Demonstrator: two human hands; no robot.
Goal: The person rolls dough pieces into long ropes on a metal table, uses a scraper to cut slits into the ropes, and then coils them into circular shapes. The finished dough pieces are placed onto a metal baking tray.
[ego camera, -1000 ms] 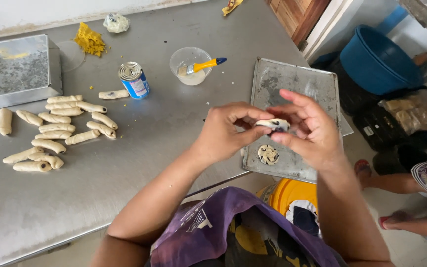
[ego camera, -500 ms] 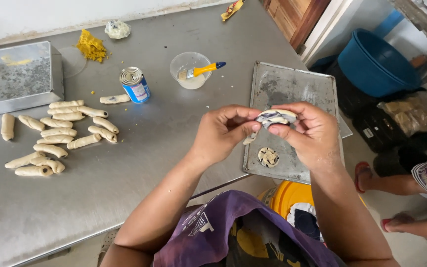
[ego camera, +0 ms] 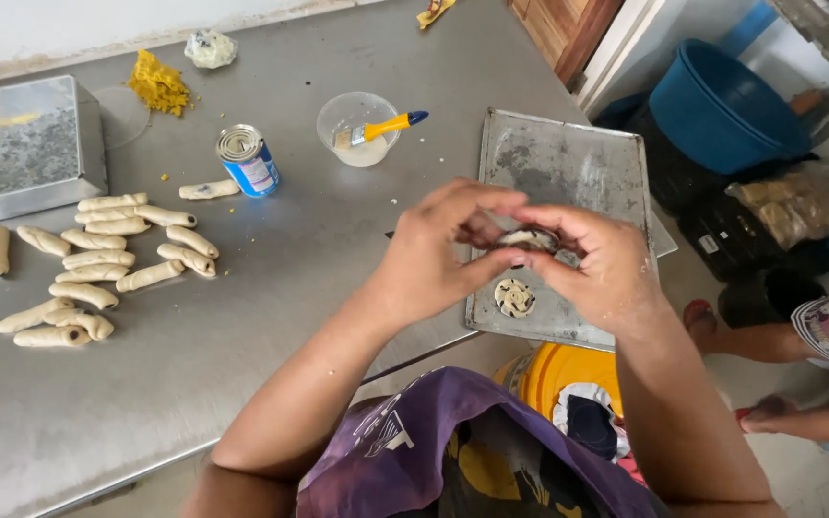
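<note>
Both my hands have dropped closer over the tray (ego camera: 568, 163), left hand (ego camera: 434, 254) and right hand (ego camera: 597, 269) fingers pinching the dough piece (ego camera: 528, 239), which too hard a squeeze could tear.

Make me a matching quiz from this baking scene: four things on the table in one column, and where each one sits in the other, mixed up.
Things:
1. brush
2. spiral dough piece
3. tin can
4. dough rolls

Places:
A. flat on the metal baking tray
B. grouped at the left of the steel table
C. upright, left of the clear cup
D. resting in the clear cup

Pairs: 1-D, 2-A, 3-C, 4-B
</note>
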